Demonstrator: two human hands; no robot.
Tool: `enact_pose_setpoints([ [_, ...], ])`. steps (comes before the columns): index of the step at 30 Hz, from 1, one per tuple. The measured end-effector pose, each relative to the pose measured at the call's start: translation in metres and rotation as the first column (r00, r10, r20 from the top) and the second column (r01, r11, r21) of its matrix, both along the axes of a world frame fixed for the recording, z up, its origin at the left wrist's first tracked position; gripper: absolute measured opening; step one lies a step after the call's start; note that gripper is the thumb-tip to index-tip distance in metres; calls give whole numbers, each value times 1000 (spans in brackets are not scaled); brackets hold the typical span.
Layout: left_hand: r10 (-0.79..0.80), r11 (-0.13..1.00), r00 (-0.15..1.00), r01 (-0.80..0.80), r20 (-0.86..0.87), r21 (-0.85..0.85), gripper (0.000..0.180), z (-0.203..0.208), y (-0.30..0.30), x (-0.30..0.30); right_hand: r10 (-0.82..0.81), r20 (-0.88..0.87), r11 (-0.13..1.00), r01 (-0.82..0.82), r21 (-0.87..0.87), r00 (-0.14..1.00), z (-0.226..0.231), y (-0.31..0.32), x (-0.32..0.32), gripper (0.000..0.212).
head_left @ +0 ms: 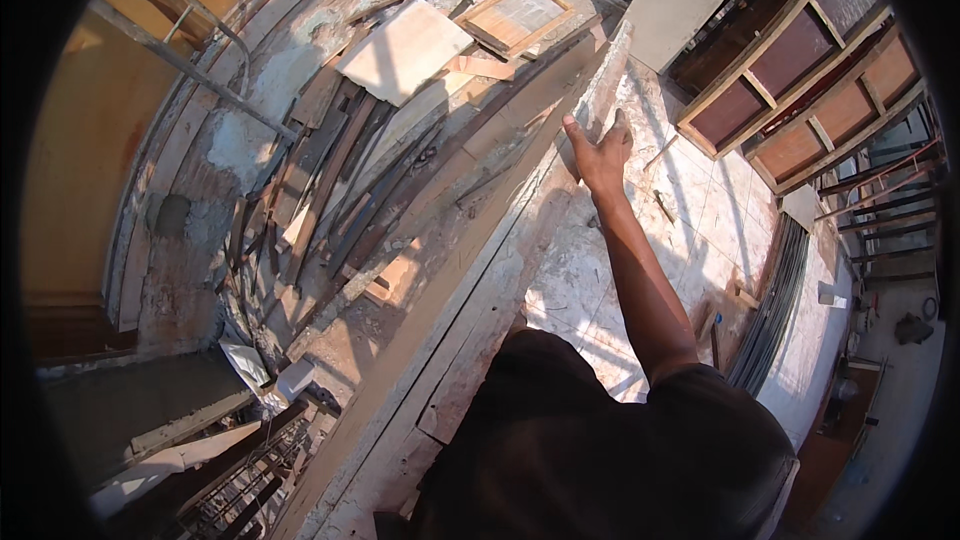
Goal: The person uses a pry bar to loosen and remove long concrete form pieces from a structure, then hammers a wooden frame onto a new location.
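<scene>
The right hand (603, 152) reaches far out from the body, arm straight, and rests on the top of a long plastered wall (520, 260) that runs from the near middle to the far right of the scene. Its grip is released: the fingers are spread and lie flat against the wall's upper edge, the thumb pointing left, with nothing held in it. The left hand is not in view. A long plank (440, 310) lies along the wall's left side, touching it for most of its length. Left of the plank, lower down, sits a pile of scrap boards (350, 175), dark and pale ones crossing each other, with a pale square sheet (405, 48) on its far end and a framed panel (515, 15) just beyond that. Right of the wall is a white tiled floor (700, 210) streaked with shadow, a bundle of dark rods (775, 300) lying along its right side. Wooden panelled frames (800, 60) stand at the far right. The person's dark shirt (600, 440) fills the near middle.
</scene>
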State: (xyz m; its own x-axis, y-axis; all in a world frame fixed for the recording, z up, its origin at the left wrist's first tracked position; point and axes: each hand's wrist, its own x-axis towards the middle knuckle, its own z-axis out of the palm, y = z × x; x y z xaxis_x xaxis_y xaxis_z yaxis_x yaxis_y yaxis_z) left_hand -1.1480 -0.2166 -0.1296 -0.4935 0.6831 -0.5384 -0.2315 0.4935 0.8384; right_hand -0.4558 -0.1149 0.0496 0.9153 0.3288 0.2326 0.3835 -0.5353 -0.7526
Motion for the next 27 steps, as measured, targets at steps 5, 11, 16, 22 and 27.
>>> enact_pose_setpoints([
  [5,-29,999,999,28,-16,-34,72,10,-37,16,438,-718,791,148,593,541,-61,-49,57,81],
  [11,-82,993,996,79,-28,-85,71,14,-75,32,458,-854,832,220,509,246,-49,-76,56,74],
  [16,-89,988,995,84,-34,-126,71,13,-94,41,329,-875,875,235,424,355,-47,-85,28,70],
  [22,-139,976,990,135,-10,-169,70,7,-104,68,438,-871,834,262,486,223,-66,-119,51,69],
  [27,-185,968,982,179,-21,-179,69,7,-99,80,385,-905,862,281,423,182,-47,-113,42,73],
])
